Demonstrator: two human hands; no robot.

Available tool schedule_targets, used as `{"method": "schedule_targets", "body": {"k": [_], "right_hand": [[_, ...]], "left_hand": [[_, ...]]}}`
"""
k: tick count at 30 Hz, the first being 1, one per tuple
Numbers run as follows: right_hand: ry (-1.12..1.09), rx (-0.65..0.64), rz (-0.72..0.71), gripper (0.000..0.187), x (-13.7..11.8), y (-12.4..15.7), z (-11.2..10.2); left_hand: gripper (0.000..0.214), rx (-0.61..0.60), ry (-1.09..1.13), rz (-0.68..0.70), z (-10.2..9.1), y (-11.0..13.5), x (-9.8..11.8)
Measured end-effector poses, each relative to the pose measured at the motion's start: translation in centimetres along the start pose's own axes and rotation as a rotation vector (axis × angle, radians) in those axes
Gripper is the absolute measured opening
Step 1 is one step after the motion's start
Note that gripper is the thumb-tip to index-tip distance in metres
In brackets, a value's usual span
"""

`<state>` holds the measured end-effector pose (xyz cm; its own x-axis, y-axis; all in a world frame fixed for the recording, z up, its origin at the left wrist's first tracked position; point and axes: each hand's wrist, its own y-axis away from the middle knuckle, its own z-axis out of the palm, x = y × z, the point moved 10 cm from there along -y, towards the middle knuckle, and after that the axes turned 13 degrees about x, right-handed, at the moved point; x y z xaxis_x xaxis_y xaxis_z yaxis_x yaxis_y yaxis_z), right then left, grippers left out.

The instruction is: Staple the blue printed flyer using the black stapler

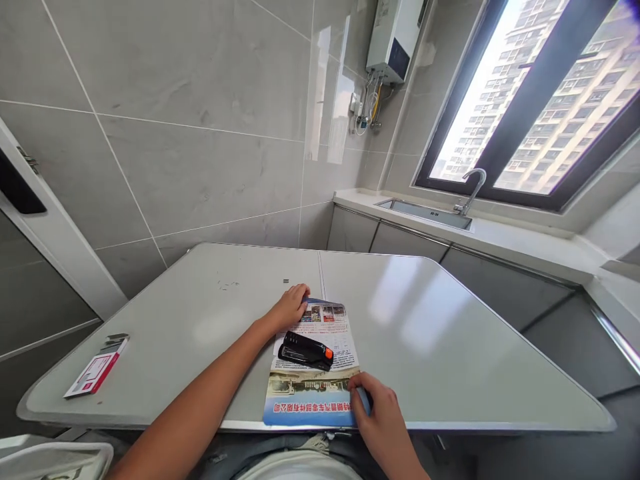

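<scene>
A printed leaflet (315, 393) with a blue lower band and photos lies on the table in front of me, its writing upside down to me. On top of it rests a black stapler (304, 351) with an orange end, touched by neither hand. My left hand (294, 307) is closed at the leaflet's far left corner, fingers curled over the edge. At the near right corner, my right hand (377, 403) pinches the side edge between thumb and fingers. A short strip of staples (286, 281) sits beyond my left hand.
Several loose staples (227, 286) are scattered farther left on the table (450, 360). A white and red packet (97, 367) with dark pieces at its end lies by the left edge. A white container (55, 453) stands low at left. Behind are a counter with a sink (425, 212) and a window.
</scene>
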<state>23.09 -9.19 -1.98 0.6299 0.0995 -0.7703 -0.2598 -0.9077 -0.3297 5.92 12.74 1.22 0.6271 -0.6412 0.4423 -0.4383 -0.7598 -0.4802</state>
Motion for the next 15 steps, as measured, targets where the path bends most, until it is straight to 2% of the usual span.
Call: {"method": "schedule_targets", "body": {"k": [3,6,11,15], "right_hand": [[0.024,0.004,0.030,0.020,1.0,-0.3,-0.8],[0.067,0.000,0.058,0.024,1.6,-0.8,-0.9],[0.155,-0.007,0.109,0.028,2.4,-0.5,-1.1],[0.144,0.024,0.078,0.029,2.4,0.0,-1.8]], "left_hand": [[0.025,-0.035,0.087,0.073,0.8,0.6,1.2],[0.018,-0.074,0.144,0.106,1.7,1.1,1.1],[0.028,-0.085,0.027,0.127,2.1,1.6,0.5],[0.038,-0.136,0.012,0.172,2.7,2.1,1.2]]}}
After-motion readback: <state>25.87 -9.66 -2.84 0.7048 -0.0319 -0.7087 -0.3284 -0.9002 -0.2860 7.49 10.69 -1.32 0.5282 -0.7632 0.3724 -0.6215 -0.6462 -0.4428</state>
